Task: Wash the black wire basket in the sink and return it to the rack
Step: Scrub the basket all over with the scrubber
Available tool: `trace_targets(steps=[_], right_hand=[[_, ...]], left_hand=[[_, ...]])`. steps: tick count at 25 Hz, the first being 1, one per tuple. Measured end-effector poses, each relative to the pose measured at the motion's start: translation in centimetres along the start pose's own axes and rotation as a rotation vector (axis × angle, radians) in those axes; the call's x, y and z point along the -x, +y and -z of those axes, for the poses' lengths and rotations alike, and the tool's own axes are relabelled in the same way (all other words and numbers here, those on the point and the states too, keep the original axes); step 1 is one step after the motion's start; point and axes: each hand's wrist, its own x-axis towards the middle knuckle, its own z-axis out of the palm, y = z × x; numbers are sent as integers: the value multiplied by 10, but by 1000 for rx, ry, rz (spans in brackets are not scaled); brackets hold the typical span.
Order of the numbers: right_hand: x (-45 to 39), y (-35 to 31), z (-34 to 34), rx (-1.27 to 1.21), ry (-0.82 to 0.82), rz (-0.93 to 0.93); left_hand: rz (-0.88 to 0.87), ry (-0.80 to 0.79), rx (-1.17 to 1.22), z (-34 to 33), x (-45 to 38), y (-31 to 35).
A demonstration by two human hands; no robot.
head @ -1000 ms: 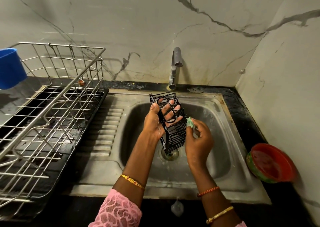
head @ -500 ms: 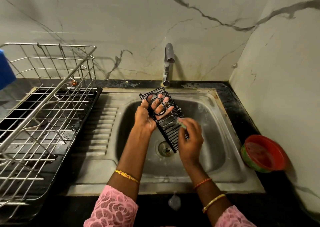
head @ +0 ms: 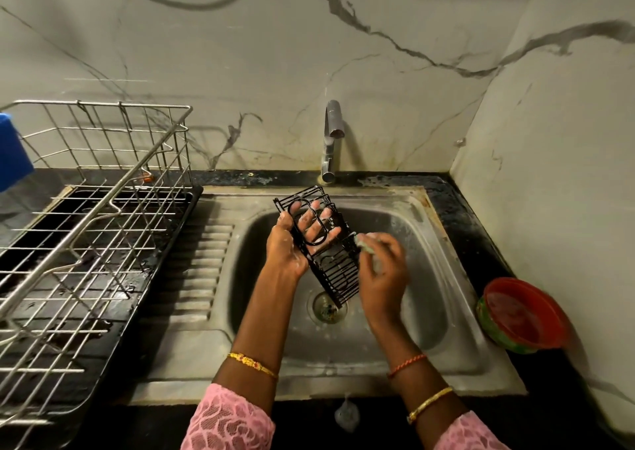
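We note the black wire basket [head: 323, 246], upright a second ago, now tilts, long axis running from 11 to 5 o'clock over the sink [head: 426, 277] drain. Left hand [head: 292, 243] grasps it; right hand [head: 381, 271] pinches the scrubber [head: 364, 245] against its side. Scrubbing continues; rinsing remains.

Black countertop [head: 457, 205]: inset steel sink [head: 395, 374], wire dish rack [head: 86, 243] left, red bowl [head: 522, 315] right, possibly wet.

Pink lace sleeves [head: 226, 422], gold bangles [head: 252, 363], an orange thread bracelet [head: 407, 364].
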Motion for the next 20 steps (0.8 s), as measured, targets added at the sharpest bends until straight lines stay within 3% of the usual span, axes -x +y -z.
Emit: trace_targets(steps=[3, 6, 8, 14, 20], right_hand=[[-25, -10, 2, -17, 22, -24], [-9, -24, -11, 60, -258, 97], [0, -23, -14, 88, -346, 143], [-30, -3, -3, -44, -210, -149], [-12, -16, 0, -129, -235, -108]], left_hand=[[22, -17, -72, -1, 4, -1], [14, -11, -138, -4, 4, -5], [4, -8, -143, -5, 5, -5], [-9, -22, -150, -1, 6, 4], [-7, -19, -204, 2, 4, 5]])
